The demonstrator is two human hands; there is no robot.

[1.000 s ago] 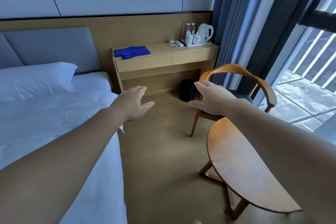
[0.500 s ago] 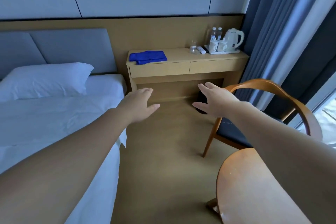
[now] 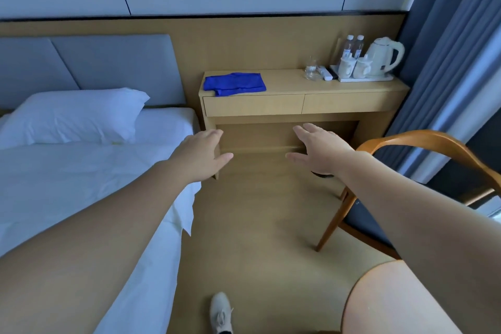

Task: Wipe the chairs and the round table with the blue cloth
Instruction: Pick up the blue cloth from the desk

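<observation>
1. Target: the folded bright-blue fabric cloth (image 3: pixel 234 83) lies flat on the L end of the light wood drawer desk (image 3: pixel 292 81), near the front edge. Its long axis runs L–R, approx. parallel to the desk front.
2. Hands: L hand (image 3: pixel 202 153) and R hand (image 3: pixel 321 150) are both extended fwd, palms down, fingers straight and slightly spread, holding nothing. Neither touches the desk or the cloth.
3. Key relation: the cloth lies fwd of both hands and almost straight beyond the L hand, while the R hand is offset to its right. The L hand is nearer, so it is judged the likely pick hand.
4. Wipe targets: curved-back wooden chair w/ dark seat (image 3: pixel 423 138) at R, and the round wooden table (image 3: pixel 393 306) at bottom R.
5. Text/brands: none legible. Labels on the two clear water bottles (image 3: pixel 353 45) are too small to read. The white kettle (image 3: pixel 385 58) shows no readable mark.
</observation>
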